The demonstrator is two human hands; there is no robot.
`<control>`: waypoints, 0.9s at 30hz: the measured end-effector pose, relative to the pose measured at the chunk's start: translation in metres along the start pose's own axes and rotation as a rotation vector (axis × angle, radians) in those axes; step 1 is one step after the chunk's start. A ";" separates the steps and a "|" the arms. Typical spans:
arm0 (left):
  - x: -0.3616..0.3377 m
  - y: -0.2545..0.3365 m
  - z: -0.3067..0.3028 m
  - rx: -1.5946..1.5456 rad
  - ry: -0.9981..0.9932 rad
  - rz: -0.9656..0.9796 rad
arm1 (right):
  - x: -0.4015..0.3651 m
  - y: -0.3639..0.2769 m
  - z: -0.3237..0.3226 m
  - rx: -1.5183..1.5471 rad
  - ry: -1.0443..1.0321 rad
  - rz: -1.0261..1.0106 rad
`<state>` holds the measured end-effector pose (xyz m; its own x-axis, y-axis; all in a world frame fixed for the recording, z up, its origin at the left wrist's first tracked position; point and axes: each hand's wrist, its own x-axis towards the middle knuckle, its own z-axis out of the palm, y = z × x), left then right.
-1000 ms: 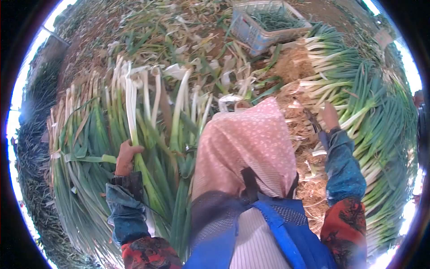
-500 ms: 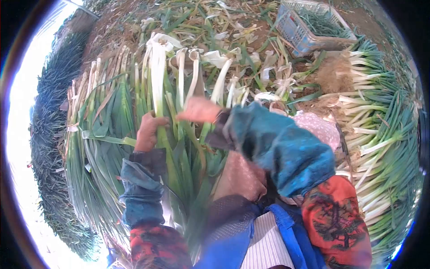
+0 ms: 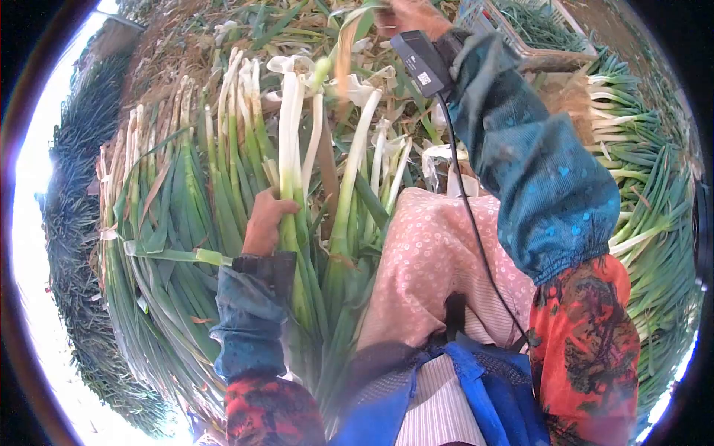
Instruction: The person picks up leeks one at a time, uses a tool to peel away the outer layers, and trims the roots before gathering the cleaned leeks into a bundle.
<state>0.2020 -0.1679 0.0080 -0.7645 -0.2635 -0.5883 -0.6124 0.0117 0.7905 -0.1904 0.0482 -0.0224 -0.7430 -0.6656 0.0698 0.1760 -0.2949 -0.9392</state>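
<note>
My left hand (image 3: 268, 221) is closed round the green lower part of white-stemmed leeks (image 3: 291, 141), which stand upright with their roots up. At the top of the view my right hand (image 3: 413, 16) is raised, its fingers closed on a peeled leaf (image 3: 347, 44) that hangs down, green and brown, blurred by motion. More leeks (image 3: 357, 152) lean just right of the held ones. Bundled leeks with long green leaves (image 3: 190, 178) lie to the left of my left hand.
A plastic crate (image 3: 524, 52) with green leaves stands at the top right. Rows of leeks (image 3: 654, 201) lie along the right side. Dark green leaves (image 3: 82, 193) are heaped at the far left. Peeled scraps (image 3: 297, 30) litter the ground. A black cable (image 3: 465, 195) hangs from my right wrist.
My right hand has moved up and away from the leeks, pulling a leaf with it. My left hand has stayed on the stems, slightly further right.
</note>
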 end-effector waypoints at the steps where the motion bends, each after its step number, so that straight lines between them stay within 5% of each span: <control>1: 0.003 -0.001 -0.001 0.004 -0.010 0.006 | -0.009 -0.002 0.000 -0.385 0.186 -0.084; 3: 0.010 0.000 0.004 0.066 0.022 0.037 | -0.042 -0.006 0.015 -1.161 0.541 -0.249; 5: 0.017 0.001 0.011 0.185 0.111 0.081 | -0.085 0.023 0.049 -1.330 0.535 -0.204; 7: 0.024 -0.004 0.011 0.227 0.098 0.109 | -0.115 0.074 0.058 -1.086 0.200 0.207; 8: 0.022 0.001 0.013 0.257 0.080 0.123 | -0.128 0.096 0.063 -0.929 -0.130 0.578; 9: 0.021 0.005 0.015 0.288 0.062 0.138 | -0.157 0.108 0.082 -0.709 -0.201 0.582; 13: 0.021 0.003 0.019 0.103 0.000 -0.073 | -0.181 0.189 0.094 -0.694 -0.695 0.320; 15: 0.014 -0.006 0.016 0.058 -0.016 -0.019 | -0.157 0.217 0.081 -0.969 -0.956 -0.089; 16: 0.013 -0.011 0.013 0.034 -0.024 0.012 | -0.145 0.143 0.088 -0.736 -0.592 0.455; 17: 0.016 -0.013 0.012 0.047 -0.023 -0.007 | -0.129 0.110 0.082 -0.588 -0.379 0.520; 21: 0.016 0.006 0.025 -0.050 0.055 -0.170 | -0.053 0.027 0.023 0.135 0.208 -0.040; 24: 0.025 -0.017 0.012 0.089 0.010 -0.048 | -0.059 0.046 -0.024 -0.224 0.482 -0.153; 27: 0.036 -0.016 0.016 0.097 0.076 -0.131 | -0.118 0.133 -0.039 -0.478 0.615 0.073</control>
<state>0.1810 -0.1626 -0.0285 -0.6619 -0.3412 -0.6674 -0.7248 0.0642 0.6860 -0.1043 0.1136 -0.1689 -0.9892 -0.1311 -0.0660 0.0453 0.1550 -0.9869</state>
